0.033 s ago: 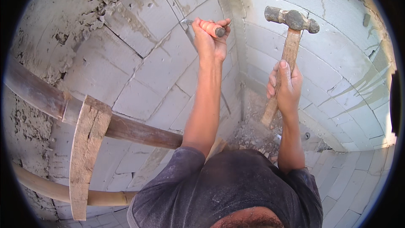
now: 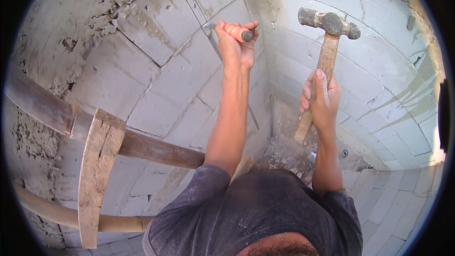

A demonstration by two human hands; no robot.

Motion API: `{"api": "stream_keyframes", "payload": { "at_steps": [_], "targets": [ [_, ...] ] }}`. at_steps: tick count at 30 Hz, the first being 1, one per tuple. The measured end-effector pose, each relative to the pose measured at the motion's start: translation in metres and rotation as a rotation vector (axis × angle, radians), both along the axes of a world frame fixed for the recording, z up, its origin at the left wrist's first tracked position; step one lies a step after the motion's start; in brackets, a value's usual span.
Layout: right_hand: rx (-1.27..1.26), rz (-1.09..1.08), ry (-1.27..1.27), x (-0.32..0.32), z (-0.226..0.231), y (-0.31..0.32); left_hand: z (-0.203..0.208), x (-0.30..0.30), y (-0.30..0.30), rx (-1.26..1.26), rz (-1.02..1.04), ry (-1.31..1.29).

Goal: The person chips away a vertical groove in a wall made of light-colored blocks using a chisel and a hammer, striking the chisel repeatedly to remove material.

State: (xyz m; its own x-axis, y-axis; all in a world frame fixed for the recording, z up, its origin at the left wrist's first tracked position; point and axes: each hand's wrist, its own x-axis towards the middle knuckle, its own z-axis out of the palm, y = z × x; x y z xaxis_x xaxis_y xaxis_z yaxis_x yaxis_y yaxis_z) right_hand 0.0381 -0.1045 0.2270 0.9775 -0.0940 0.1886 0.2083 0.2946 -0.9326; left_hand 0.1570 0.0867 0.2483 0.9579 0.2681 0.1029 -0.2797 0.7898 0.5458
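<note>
The left hand [image 2: 235, 51] grips the chisel [image 2: 236, 32], its tip by a groove [image 2: 190, 0] in the wall [image 2: 156, 109]; the right hand [image 2: 325, 97] is closed round the hammer [image 2: 328, 57], well apart. The groove seems already cut above the tip; what remains, I cannot tell.

The dark-grey metal hammer head [image 2: 332, 23] looks dull, its brown wooden handle [image 2: 328, 56] worn; the ribbed orange tool grip [image 2: 235, 31] resembles plastic. At left, the long pale wooden board [image 2: 100, 175] is rough, the pale-grey block wall [image 2: 154, 114] matt.
</note>
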Motion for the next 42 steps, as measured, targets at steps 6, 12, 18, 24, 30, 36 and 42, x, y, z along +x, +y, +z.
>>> {"api": "stream_keyframes", "payload": {
  "at_steps": [6,12,18,24,30,36,42],
  "targets": [
    [0.116,-0.081,-0.218,-0.014,0.023,0.000,0.015,0.009,-0.006,-0.091,0.008,0.010],
    [0.397,-0.228,-0.714,0.029,0.010,0.038,0.038,0.013,-0.005,-0.132,-0.004,-0.008],
    [-0.224,0.200,-0.076,0.026,0.036,0.024,0.040,0.015,0.002,-0.143,0.078,0.047],
    [-0.385,-0.088,-0.463,0.059,0.013,0.032,0.034,0.032,-0.013,-0.116,-0.028,0.008],
    [0.162,-0.042,-0.417,0.025,0.042,0.031,0.040,0.027,0.006,-0.121,0.005,0.024],
    [-0.457,0.012,-0.289,0.058,0.003,0.030,0.033,0.036,0.003,-0.136,0.013,0.073],
    [0.073,-0.114,-0.390,0.051,0.013,0.046,0.048,0.038,0.000,-0.170,0.000,0.032]
  ]
}}
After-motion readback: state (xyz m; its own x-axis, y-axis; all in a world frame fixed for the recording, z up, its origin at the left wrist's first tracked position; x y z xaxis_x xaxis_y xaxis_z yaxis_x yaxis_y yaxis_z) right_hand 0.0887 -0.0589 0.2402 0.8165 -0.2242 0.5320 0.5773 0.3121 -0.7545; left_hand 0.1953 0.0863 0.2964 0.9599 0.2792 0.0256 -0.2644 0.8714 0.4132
